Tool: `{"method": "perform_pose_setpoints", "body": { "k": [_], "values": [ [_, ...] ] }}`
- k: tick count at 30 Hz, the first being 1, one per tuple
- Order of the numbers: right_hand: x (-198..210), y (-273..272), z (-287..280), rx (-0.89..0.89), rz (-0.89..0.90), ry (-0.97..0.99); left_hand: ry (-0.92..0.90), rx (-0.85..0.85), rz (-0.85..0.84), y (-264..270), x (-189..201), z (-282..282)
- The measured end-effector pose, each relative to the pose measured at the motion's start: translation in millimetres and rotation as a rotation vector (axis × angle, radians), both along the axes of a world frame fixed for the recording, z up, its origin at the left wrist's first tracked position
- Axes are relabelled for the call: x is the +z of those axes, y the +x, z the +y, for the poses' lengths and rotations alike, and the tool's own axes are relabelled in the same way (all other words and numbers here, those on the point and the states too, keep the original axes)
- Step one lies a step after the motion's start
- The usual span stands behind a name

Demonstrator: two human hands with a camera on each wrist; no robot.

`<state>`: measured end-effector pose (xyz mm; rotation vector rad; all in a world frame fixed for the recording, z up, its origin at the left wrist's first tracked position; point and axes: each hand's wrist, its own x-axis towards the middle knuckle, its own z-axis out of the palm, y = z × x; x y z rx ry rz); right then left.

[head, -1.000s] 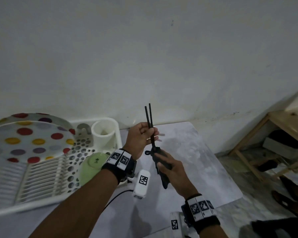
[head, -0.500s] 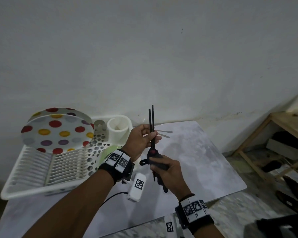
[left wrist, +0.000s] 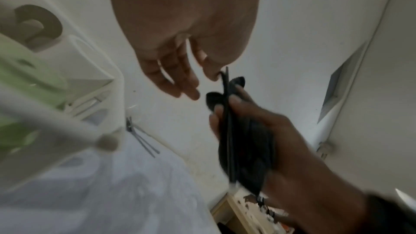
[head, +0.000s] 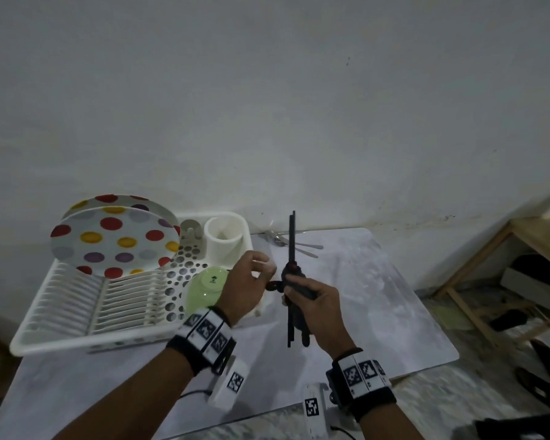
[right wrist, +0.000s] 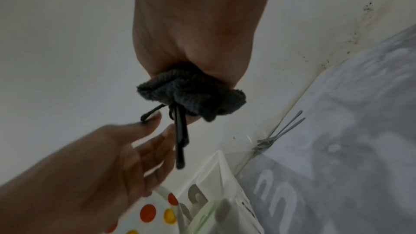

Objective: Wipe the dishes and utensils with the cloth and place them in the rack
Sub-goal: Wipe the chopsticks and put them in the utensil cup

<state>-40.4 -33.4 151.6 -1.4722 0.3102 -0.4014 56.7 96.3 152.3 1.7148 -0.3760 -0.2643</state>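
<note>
My right hand (head: 311,300) grips a dark grey cloth (right wrist: 191,93) wrapped round a pair of black chopsticks (head: 291,239). The chopsticks stand upright above the table, with their ends sticking out above and below the fist. My left hand (head: 262,265) hovers just left of them with relaxed fingers and holds nothing. Its thumb touches a small black loop (right wrist: 149,113) hanging from the cloth. The white dish rack (head: 61,331) sits at the left, with a white utensil cup (head: 224,239) at its back right corner.
Two polka-dot plates (head: 115,239) stand in the rack and a green bowl (head: 205,287) lies upside down in it. Metal cutlery (head: 305,247) lies on the marble table (head: 378,296) by the wall. A wooden shelf (head: 521,249) stands at the right.
My left hand has let go of the chopsticks and drawn a little to the left. The right hand now holds cloth and chopsticks alone, higher up the sticks.
</note>
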Motion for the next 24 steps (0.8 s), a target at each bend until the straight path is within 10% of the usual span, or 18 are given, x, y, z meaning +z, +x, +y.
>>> {"method": "perform_pose_setpoints", "body": {
  "k": [7, 24],
  "values": [
    [9.2, 6.8, -8.5, -0.046, -0.012, 0.089, -0.097, -0.261, 0.011, -48.9, -25.1, 7.3],
    [50.4, 35.7, -15.9, -0.193, -0.039, -0.106, -0.032, -0.305, 0.095, -45.1, -28.4, 13.2]
  ]
}}
